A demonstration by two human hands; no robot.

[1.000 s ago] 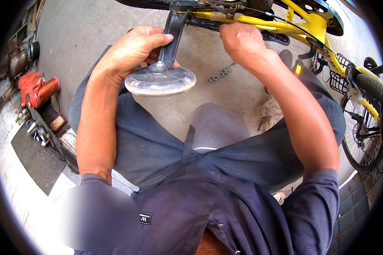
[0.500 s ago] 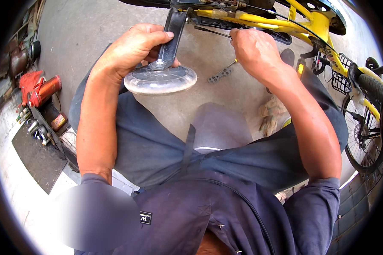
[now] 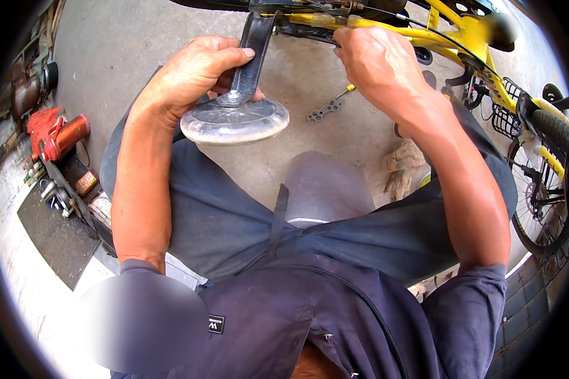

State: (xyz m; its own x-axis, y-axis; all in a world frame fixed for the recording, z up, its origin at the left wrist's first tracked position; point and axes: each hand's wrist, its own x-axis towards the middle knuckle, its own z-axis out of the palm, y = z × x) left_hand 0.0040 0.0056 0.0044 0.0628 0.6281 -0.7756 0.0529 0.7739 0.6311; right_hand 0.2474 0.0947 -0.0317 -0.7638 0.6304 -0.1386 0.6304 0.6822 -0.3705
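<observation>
My left hand (image 3: pixel 193 72) is closed around the black bracket (image 3: pixel 250 54) of a training wheel, its thumb pressed on the bracket's face. The clear, whitish wheel (image 3: pixel 234 123) lies flat at the bracket's near end, with a bolt and nut at the joint. The bracket's far end meets the rear of a yellow bicycle (image 3: pixel 385 31), which lies across the top of the view. My right hand (image 3: pixel 382 63) is closed beside the yellow tube, to the right of the bracket. Its fingers curl around a thin dark tool, now mostly hidden by the hand and the bicycle parts.
On the concrete floor between my knees lies a flat grey multi-hole wrench (image 3: pixel 324 112) with a yellow-ended rod against it. A grey stool (image 3: pixel 325 183) shows below. To the left are a red canister (image 3: pixel 69 134) and a dark mat (image 3: pixel 57 237). Another bicycle wheel (image 3: pixel 537 196) stands right.
My right hand has moved slightly up and left toward the bicycle, and the thin dark tool that stuck out of it is now mostly out of sight. My left hand keeps its hold on the bracket.
</observation>
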